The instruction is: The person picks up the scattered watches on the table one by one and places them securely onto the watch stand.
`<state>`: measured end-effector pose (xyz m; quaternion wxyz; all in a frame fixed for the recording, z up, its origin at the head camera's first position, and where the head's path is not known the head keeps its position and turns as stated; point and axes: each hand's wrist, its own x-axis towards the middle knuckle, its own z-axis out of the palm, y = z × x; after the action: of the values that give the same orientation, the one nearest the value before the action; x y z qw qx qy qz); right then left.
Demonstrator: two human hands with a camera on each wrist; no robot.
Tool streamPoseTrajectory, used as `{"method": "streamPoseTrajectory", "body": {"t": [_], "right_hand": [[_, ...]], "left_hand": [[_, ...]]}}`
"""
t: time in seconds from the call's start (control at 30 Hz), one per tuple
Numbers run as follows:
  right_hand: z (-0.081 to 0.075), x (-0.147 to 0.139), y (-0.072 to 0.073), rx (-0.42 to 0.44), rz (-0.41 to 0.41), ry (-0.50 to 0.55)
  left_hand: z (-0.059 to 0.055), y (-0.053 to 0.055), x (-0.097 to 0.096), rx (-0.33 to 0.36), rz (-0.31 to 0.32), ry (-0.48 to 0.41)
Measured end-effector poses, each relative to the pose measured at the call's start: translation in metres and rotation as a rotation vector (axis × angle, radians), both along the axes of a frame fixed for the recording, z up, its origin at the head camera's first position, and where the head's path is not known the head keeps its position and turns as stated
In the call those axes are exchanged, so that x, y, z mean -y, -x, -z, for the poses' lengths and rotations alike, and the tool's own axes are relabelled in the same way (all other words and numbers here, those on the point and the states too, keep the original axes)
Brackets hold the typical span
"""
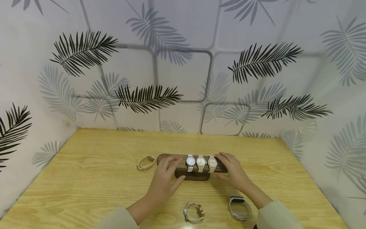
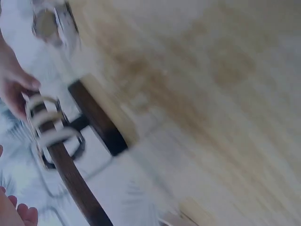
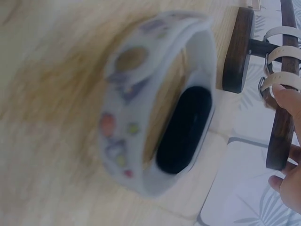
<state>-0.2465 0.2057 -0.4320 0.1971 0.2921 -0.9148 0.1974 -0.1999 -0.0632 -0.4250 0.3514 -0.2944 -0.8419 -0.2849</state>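
Observation:
A dark wooden watch stand (image 1: 182, 164) bears three pale-strapped watches, a left one (image 1: 190, 161), a middle one (image 1: 201, 162) and a right one (image 1: 212, 163), their round dials facing up. My right hand (image 1: 234, 173) grips the right end of its bar; in the right wrist view the thumb (image 3: 285, 98) lies by the nearest strap and the other fingers are beyond the bar. My left hand (image 1: 161, 181) is at the bar's left end, fingers loosely bent and spread. In the left wrist view its fingertips (image 2: 29, 214) show apart from the bar.
A pale-strapped watch (image 1: 140, 167) lies left of the stand. Nearer me lie another light-strapped watch (image 1: 202, 211) and a white patterned fitness band (image 1: 237, 199) with a black screen, close to my right sleeve (image 1: 277, 216). A leaf-patterned curtain (image 1: 183, 73) stands behind the wooden table (image 1: 100, 178).

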Motion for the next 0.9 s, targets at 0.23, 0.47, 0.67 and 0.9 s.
{"method": "streamPoseTrajectory", "body": {"t": [0.23, 0.47, 0.67, 0.9], "right_hand": [[0.004, -0.009, -0.004, 0.01, 0.026, 0.0], [0.008, -0.011, -0.004, 0.018, 0.042, 0.001], [0.008, -0.009, -0.005, 0.042, 0.045, 0.019], [0.006, -0.009, -0.006, 0.071, 0.055, 0.021]], "left_hand": [[0.01, -0.033, -0.022, 0.417, 0.185, 0.263], [0.015, -0.037, -0.035, 0.646, 0.21, 0.522], [0.018, -0.035, -0.049, 0.693, 0.131, 0.595], [0.026, -0.035, -0.055, 0.645, 0.081, 0.543]]}}
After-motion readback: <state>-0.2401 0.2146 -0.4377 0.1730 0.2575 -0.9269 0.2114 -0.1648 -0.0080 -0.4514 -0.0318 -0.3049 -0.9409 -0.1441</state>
